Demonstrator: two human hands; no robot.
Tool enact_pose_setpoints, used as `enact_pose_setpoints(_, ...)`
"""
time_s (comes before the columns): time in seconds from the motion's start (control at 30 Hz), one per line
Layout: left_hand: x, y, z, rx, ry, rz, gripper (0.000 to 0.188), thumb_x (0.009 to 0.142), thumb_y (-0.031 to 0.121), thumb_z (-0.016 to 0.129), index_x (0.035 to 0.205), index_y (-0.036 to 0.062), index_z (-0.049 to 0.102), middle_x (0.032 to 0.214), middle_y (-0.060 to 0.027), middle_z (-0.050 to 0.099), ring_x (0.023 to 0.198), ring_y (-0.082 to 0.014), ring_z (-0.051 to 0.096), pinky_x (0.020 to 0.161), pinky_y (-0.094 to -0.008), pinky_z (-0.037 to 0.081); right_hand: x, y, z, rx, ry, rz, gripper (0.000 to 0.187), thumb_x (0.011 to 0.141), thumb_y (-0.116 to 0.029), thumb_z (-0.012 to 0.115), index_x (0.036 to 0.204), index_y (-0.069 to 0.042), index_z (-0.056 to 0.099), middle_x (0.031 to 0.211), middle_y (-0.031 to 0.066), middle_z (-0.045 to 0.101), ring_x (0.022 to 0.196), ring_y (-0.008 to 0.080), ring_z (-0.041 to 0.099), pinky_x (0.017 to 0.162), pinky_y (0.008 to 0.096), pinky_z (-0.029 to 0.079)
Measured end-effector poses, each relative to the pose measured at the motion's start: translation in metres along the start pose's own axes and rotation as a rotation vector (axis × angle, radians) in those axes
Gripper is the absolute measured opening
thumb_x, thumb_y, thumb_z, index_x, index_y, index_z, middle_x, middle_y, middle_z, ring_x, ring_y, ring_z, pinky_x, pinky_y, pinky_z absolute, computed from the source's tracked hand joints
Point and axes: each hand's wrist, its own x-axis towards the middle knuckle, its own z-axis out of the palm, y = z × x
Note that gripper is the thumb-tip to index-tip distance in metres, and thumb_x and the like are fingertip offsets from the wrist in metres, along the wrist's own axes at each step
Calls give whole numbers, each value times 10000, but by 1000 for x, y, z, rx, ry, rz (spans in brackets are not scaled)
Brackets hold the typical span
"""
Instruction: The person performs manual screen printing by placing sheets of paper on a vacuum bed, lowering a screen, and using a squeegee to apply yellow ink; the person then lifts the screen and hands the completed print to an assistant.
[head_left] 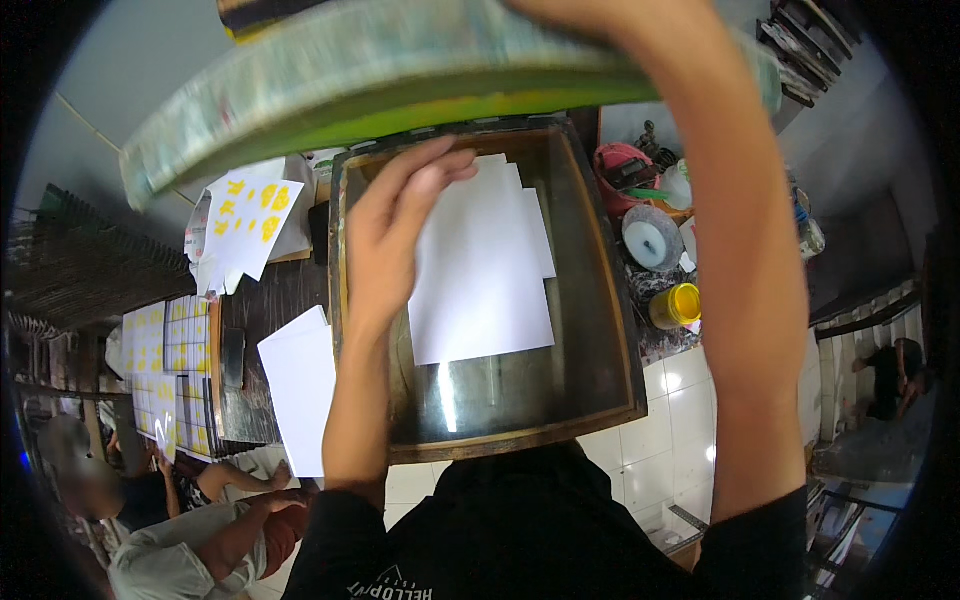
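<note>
A glass-topped box with a wooden rim (625, 345) stands in front of me. White paper sheets (485, 280) lie on its glass, overlapping with uneven edges. My left hand (395, 220) hovers at the left of these sheets, fingers stretched out and holding nothing. Above the far end, a screen printing frame (330, 70) is raised at a slant, its side covered in stained tape and its underside green. My right hand (590, 12) grips the frame's upper edge at the top of the picture. Its fingertips are partly cut off.
Left are white sheets (300, 385), a sheet with yellow prints (250, 225) and a rack of printed sheets (165, 370). To the right stand a pink basin (613, 160), a pale bowl (652, 238) and a yellow jar (678, 305). Another person (190, 550) sits lower left.
</note>
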Motion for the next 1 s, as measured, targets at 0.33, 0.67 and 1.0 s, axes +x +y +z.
enact_pose_setpoints(0.33, -265, -14, -31, -689, 129, -875, 232, 1000, 115, 601, 1114, -85, 628, 1081, -274, 725, 731, -205, 730, 725, -349, 621, -173, 51, 151, 96, -173, -60, 519, 780, -304, 847, 1119, -16, 579, 1099, 197, 658, 1091, 409, 593, 928, 488, 447)
enact_pose_setpoints(0.67, -297, -63, -19, -925, 369, -1172, 291, 966, 101, 517, 1131, -115, 620, 1149, -251, 716, 768, -194, 701, 739, -314, 590, -244, 68, 249, -38, -436, -189, 469, 756, -272, 818, 1070, -32, 566, 1001, 178, 611, 969, 359, 576, 830, 479, 410)
enact_pose_setpoints(1.0, -303, -66, -18, -864, 377, -1237, 356, 931, 122, 456, 1005, -141, 684, 911, -198, 718, 724, -215, 636, 732, -327, 530, -147, 111, 282, -208, -166, -286, 366, 782, -228, 766, 1047, -48, 591, 920, 150, 597, 886, 319, 566, 779, 442, 401)
